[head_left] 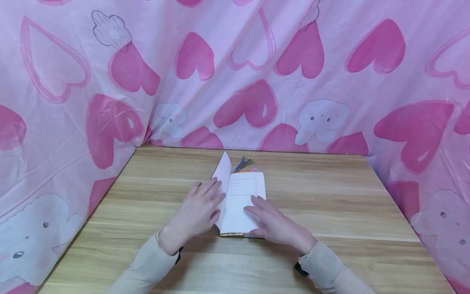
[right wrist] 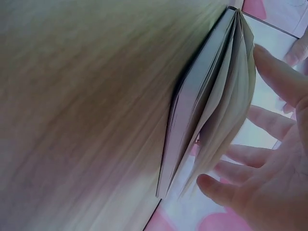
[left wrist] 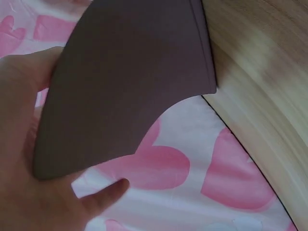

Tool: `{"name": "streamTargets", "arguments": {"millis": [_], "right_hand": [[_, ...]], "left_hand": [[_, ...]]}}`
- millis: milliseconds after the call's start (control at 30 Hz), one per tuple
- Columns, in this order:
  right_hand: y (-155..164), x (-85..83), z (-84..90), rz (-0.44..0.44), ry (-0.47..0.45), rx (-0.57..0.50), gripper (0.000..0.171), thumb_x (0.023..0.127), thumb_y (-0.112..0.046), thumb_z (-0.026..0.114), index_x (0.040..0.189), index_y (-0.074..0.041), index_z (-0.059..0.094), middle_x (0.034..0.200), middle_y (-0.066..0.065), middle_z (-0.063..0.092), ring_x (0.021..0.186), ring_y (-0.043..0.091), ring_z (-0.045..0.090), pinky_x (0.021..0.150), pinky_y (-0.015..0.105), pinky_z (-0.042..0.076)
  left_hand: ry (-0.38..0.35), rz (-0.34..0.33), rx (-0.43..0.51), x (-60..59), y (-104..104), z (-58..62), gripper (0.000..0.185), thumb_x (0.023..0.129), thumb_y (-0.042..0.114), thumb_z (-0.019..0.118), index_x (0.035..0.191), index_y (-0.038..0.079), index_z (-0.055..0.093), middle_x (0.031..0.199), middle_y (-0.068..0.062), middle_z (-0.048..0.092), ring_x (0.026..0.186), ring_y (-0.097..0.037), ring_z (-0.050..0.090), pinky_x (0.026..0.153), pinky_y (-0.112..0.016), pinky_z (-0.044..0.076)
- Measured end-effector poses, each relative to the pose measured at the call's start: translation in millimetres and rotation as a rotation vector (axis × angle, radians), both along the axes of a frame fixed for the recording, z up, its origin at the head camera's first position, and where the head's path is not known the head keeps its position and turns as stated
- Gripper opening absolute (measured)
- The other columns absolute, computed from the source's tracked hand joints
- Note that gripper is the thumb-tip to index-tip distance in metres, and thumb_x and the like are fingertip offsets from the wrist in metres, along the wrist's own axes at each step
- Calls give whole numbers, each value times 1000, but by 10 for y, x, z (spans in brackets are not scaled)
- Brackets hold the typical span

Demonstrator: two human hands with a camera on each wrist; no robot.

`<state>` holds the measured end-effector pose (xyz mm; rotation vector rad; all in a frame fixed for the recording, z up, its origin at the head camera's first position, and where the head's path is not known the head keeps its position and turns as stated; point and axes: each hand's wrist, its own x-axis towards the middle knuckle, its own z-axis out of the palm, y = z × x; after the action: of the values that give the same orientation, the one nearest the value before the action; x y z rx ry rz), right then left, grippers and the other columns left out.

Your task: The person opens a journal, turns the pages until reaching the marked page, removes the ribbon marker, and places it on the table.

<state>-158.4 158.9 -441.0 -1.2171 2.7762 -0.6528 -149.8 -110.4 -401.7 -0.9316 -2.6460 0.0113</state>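
A small notebook (head_left: 240, 212) lies opened on the table, its first page white with a printed box near the top. Its dark cover (left wrist: 125, 82) stands tilted up on the left side, pale on the inner face. My left hand (head_left: 200, 208) rests its spread fingers against that inner face. On the right, my right hand (head_left: 271, 222) touches the page with extended fingers, near its right edge. In the right wrist view, several loose pages (right wrist: 221, 106) fan apart beside the right fingers. Colourful slips (head_left: 245, 164) stick out past the notebook's top edge.
The notebook lies on a wood-grain table (head_left: 330, 196). Pink fabric with hearts (head_left: 242, 102) hangs along the table's back and both sides.
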Motion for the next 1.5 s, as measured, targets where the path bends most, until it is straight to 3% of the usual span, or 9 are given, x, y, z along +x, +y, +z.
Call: {"name": "streamTargets", "arguments": {"millis": [200,367,633,833,1000,1100,1233,1333,1500], "right_hand": [[6,5,-19,-32,-58,34,73,78,-35,83,137,-5,53,148,30,36,139,44,29,108,65,24],[10,5,-8,-46,-97,68,71,81,-36,79,139,-7,51,148,26,39,140,42,30,108,66,22],[40,-21,23,-53,-120,152,58,88,-37,73,138,-13,55,143,12,50,137,31,39,107,68,22],[47,-28,-2,-43,-95,148,72,77,-38,83,138,-14,54,142,11,49,133,28,42,109,65,18],[67,-44,-1,-22,-80,167,63,81,-36,80,135,-14,56,136,6,55,127,24,47,110,61,23],[96,-77,10,27,-58,152,46,86,-31,73,127,-14,62,122,-1,62,109,13,55,105,49,33],[102,-121,26,142,30,74,3,91,-20,67,93,-19,66,82,-13,57,74,4,48,82,31,43],[88,-124,49,220,126,9,23,91,-10,66,73,-21,56,67,-14,39,63,3,39,69,24,40],[41,-106,86,217,225,-28,28,90,-4,64,69,-20,53,66,-15,34,63,3,37,66,21,38]], "left_hand": [[-80,108,-29,7,-74,-30,54,84,39,72,130,13,64,150,-18,39,143,-34,27,106,-61,29],[-228,188,7,4,-137,-64,62,88,43,69,140,12,55,154,-24,28,145,-40,18,107,-62,28],[-309,296,15,-58,-227,-123,67,89,46,67,142,8,50,150,-29,33,141,-46,25,103,-66,31],[-355,314,32,-157,-265,-128,64,91,42,66,140,5,50,147,-30,37,137,-46,31,101,-65,34],[-438,312,53,-230,-282,-97,61,92,36,66,140,2,49,146,-31,38,136,-47,33,101,-62,37],[-464,304,60,-256,-284,-76,59,93,34,67,139,2,50,144,-30,39,135,-47,35,101,-61,38],[-493,292,77,-279,-288,-81,59,93,33,67,139,2,50,144,-30,39,135,-47,35,104,-59,35],[-511,283,89,-281,-302,-86,60,92,33,67,140,1,49,144,-32,39,135,-48,34,106,-58,34],[-507,276,104,-284,-333,-78,59,92,31,68,139,1,49,143,-32,40,134,-48,36,105,-58,35]]}}
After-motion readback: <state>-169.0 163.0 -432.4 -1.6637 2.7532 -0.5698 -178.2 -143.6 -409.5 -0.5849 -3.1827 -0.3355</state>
